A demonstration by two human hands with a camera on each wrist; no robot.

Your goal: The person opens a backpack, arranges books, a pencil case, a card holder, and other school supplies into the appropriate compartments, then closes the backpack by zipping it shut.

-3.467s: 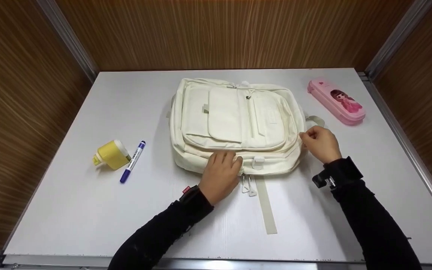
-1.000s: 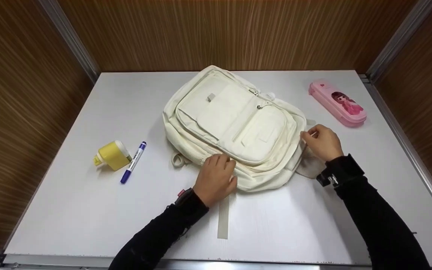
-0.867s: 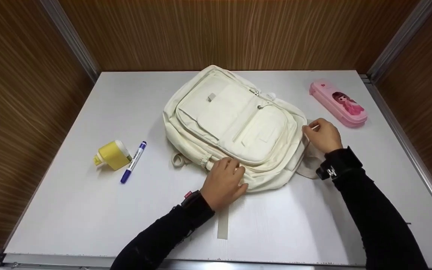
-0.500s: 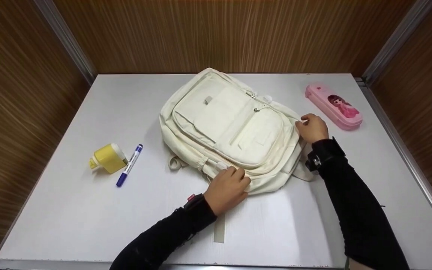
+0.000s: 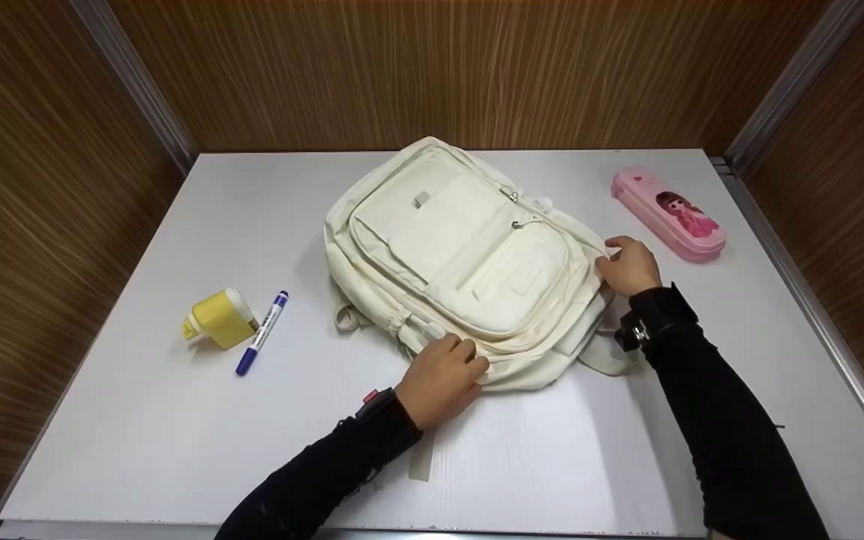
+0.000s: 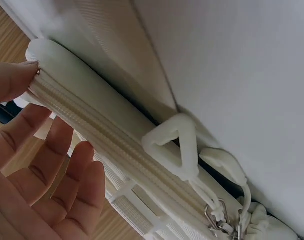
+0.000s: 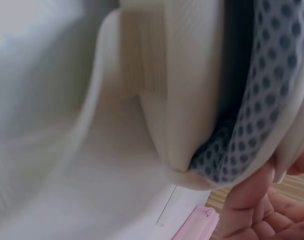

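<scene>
A cream backpack (image 5: 439, 232) lies slanted on the white table, its pocketed front facing up. My left hand (image 5: 439, 379) grips its near edge. In the left wrist view, that thumb and forefinger pinch the seam at the far end of a zipper (image 6: 117, 145), other fingers loosely curled; a white triangular zipper pull (image 6: 186, 145) hangs farther along it. At the bag's right end my right hand (image 5: 631, 268) pinches the edge between thumb and fingers. The right wrist view shows an opening there, lined with grey-blue dotted mesh (image 7: 269, 85), above that hand's thumb.
A pink pencil case (image 5: 668, 214) with a doll picture lies at the back right. Left of the bag are a small yellow bottle (image 5: 220, 319) and a blue-capped marker (image 5: 262, 334). A beige strap (image 5: 421, 457) sticks out below the left hand. Wood-grain walls enclose the table.
Since the oldest frame the backpack has turned clockwise, its left corner swinging toward the back wall. My left hand has shifted along the near edge; my right hand has moved slightly up the right end.
</scene>
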